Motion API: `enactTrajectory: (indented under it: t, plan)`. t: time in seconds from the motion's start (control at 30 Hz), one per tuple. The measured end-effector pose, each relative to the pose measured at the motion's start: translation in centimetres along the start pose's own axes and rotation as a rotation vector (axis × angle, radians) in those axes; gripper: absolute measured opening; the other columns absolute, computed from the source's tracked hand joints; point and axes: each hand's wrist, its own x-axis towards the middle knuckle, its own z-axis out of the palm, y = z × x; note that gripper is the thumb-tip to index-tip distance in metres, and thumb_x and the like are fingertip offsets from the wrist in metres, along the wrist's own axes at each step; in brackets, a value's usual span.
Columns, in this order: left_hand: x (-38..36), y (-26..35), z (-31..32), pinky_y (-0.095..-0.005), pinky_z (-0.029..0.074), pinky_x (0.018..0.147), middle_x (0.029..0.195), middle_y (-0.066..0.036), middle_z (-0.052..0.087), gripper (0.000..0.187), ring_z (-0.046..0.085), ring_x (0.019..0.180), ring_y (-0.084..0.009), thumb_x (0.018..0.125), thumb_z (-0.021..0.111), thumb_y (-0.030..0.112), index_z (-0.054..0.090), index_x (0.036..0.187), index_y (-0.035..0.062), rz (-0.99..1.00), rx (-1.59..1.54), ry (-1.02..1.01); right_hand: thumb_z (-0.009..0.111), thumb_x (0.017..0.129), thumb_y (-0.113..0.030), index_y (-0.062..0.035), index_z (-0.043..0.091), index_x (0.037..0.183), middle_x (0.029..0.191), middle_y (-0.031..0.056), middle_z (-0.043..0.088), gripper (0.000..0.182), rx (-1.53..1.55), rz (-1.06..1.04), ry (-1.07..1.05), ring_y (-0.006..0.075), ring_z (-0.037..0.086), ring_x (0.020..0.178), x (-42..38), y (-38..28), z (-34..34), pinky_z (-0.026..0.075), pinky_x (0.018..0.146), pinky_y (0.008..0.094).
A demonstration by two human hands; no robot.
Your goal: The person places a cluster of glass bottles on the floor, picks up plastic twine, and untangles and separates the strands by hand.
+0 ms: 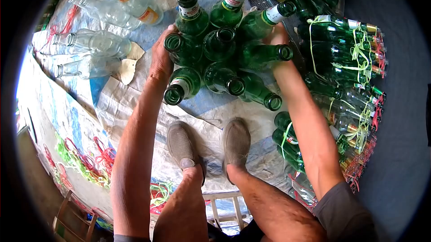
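Observation:
A cluster of several green glass bottles (219, 44) stands upright on the sheet in front of my feet, mouths up, some with white labels on their necks. My left hand (162, 54) presses against the left side of the cluster, its fingers partly hidden behind the outer bottles. On the opposite side my right hand (279, 37) holds the cluster from the right, and most of its fingers are covered by the bottles. Between them the bottles are packed close together, with the outer ones leaning outward in the wide view.
Clear glass bottles (101, 44) lie at the upper left beside a dry leaf (127, 71). Green bottles bundled with yellow-green string (339, 46) lie at the right. Loose red and green strings (92, 163) lie at the lower left. A plastic sheet (130, 103) covers the ground.

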Motion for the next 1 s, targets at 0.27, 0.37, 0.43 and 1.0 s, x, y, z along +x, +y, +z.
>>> enactTrajectory:
  t: [0.27,0.37,0.43,1.0]
  plan:
    - [-2.7,0.1,1.5,-0.032,0.053,0.095,0.123,-0.008,0.07,0.052,0.067,0.106,-0.0169,0.103,0.057,0.045,0.066,0.138,0.0073,0.118,0.163,0.099,0.048,0.105,-0.037,-0.0044,0.066,0.122,0.112,0.0068,0.071,0.041,-0.08,-0.045,0.067,0.0176,0.067,0.103,-10.1,2.1,2.2,0.054,0.093,0.0351]
    - [-2.4,-1.0,0.5,-0.0319,0.053,0.094,0.121,-0.007,0.071,0.05,0.067,0.105,-0.0163,0.103,0.055,0.046,0.069,0.133,0.0085,0.156,0.177,0.113,0.045,0.106,-0.036,-0.004,0.061,0.13,0.123,0.0083,0.068,0.043,-0.112,-0.136,0.047,0.0198,0.065,0.112,-11.6,4.4,2.6,0.054,0.098,0.0357]
    - [-3.0,-1.1,1.2,-0.0325,0.053,0.094,0.119,-0.007,0.071,0.049,0.067,0.104,-0.0166,0.104,0.053,0.046,0.07,0.129,0.0074,0.124,0.186,0.171,0.044,0.107,-0.035,-0.0041,0.06,0.133,0.126,0.009,0.067,0.043,0.041,-0.1,0.086,0.0209,0.065,0.114,-12.0,5.0,3.3,0.054,0.099,0.0362]
    - [-5.1,-1.6,1.5,-0.0453,0.052,0.093,0.114,-0.019,0.071,0.054,0.067,0.107,-0.041,0.081,0.081,0.03,0.061,0.127,0.0107,0.609,1.014,0.13,0.043,0.107,-0.032,-0.0039,0.061,0.131,0.121,0.0094,0.068,0.042,0.326,0.001,0.211,0.0207,0.066,0.111,-11.4,6.8,3.1,0.055,0.098,0.0357]
